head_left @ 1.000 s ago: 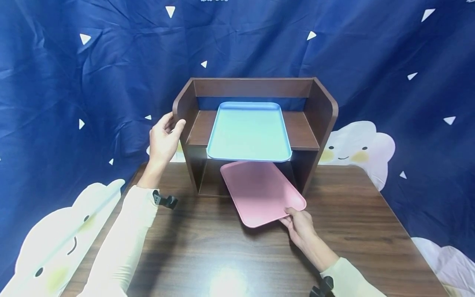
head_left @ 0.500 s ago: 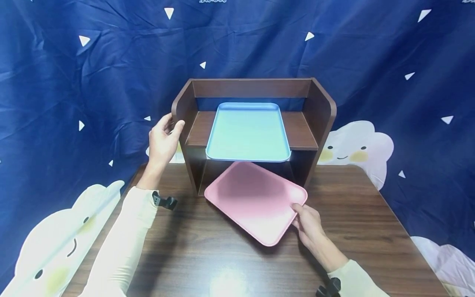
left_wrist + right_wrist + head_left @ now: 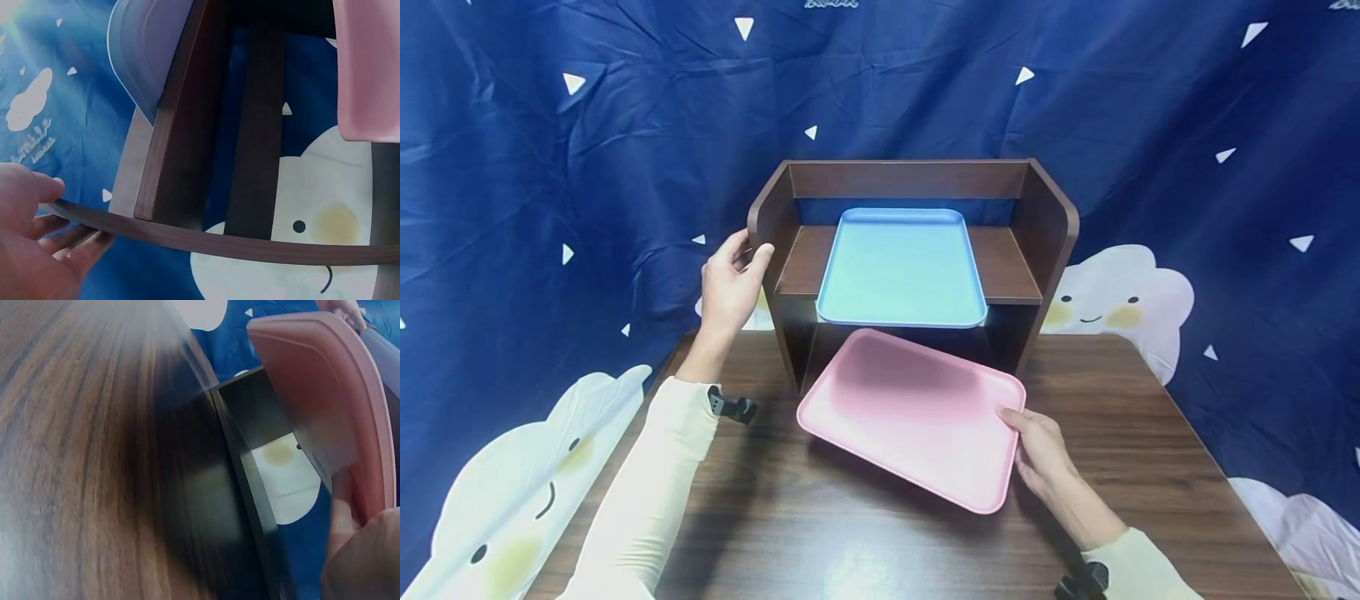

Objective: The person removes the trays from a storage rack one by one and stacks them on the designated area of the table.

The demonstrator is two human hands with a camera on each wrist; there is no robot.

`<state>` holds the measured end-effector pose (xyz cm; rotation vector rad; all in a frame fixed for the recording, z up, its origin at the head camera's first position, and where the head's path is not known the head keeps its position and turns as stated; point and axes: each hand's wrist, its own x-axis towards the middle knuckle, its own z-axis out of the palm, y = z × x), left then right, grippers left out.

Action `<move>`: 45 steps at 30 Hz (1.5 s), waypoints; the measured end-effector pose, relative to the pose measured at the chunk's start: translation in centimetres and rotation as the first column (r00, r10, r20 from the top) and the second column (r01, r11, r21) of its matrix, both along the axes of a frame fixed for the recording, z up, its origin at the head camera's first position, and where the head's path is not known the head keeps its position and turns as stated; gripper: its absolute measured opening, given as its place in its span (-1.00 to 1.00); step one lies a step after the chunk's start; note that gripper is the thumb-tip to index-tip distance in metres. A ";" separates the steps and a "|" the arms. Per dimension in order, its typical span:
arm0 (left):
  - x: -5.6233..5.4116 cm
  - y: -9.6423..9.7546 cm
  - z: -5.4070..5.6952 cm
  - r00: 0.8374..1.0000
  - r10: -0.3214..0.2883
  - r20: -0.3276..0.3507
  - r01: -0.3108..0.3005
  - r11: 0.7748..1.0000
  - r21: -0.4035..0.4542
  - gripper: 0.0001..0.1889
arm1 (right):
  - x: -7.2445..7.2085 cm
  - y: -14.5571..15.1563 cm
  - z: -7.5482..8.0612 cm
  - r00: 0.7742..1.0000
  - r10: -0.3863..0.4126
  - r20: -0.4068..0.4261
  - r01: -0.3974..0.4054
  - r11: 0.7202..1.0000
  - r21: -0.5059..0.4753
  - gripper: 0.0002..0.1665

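My right hand [image 3: 1043,450] pinches the right edge of a pink tray [image 3: 917,417], thumb on top and fingers underneath. The tray hangs tilted above the table, just in front of the shelf's lower opening. My left hand [image 3: 732,279] grips the front edge of the left side panel of a dark brown wooden shelf [image 3: 1063,225]. In the left wrist view, the thumb and fingers [image 3: 84,253] lie on either side of that panel. A light blue tray [image 3: 902,267] rests on the upper board, its front edge jutting past it. Part of the shelf's lower level is hidden behind the pink tray.
The shelf stands at the back of a dark wood-grain table [image 3: 1112,433]. Behind it hangs a navy curtain [image 3: 625,125] printed with white triangles and smiling clouds.
The pink tray has come out toward me and turned, its far end swinging left. My right hand has moved right and slightly nearer. The left hand and blue tray stay in place.
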<state>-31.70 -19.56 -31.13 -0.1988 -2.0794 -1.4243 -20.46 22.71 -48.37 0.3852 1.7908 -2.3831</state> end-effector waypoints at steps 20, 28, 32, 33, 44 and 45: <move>0.0 -0.1 0.0 1.000 0.011 0.006 -0.011 1.000 -0.028 -0.56 | 2.2 3.0 -0.9 0.975 0.222 0.020 -0.222 0.975 0.027 -0.84; 0.0 -0.3 0.1 1.000 0.010 0.002 -0.010 1.000 -0.027 -0.58 | 2.6 3.5 -1.7 0.952 0.306 0.021 -0.306 0.952 0.003 -0.83; 0.0 -0.2 0.0 1.000 0.009 0.010 -0.008 1.000 -0.027 -0.57 | 2.8 3.4 -2.2 0.946 0.322 0.031 -0.323 0.947 -0.001 -0.84; 0.0 -0.2 0.0 1.000 0.008 0.009 -0.008 1.000 -0.027 -0.57 | 2.9 3.4 -2.3 0.946 0.324 0.033 -0.324 0.946 -0.002 -0.84; 0.1 -0.1 0.1 1.000 0.005 0.002 -0.005 1.000 -0.019 -0.58 | 2.8 3.0 -3.8 0.944 0.324 0.066 -0.325 0.945 0.019 -0.85; 0.1 -0.1 0.1 1.000 0.005 0.003 -0.005 1.000 -0.020 -0.57 | 2.7 3.0 -3.9 0.945 0.321 0.069 -0.323 0.946 0.023 -0.85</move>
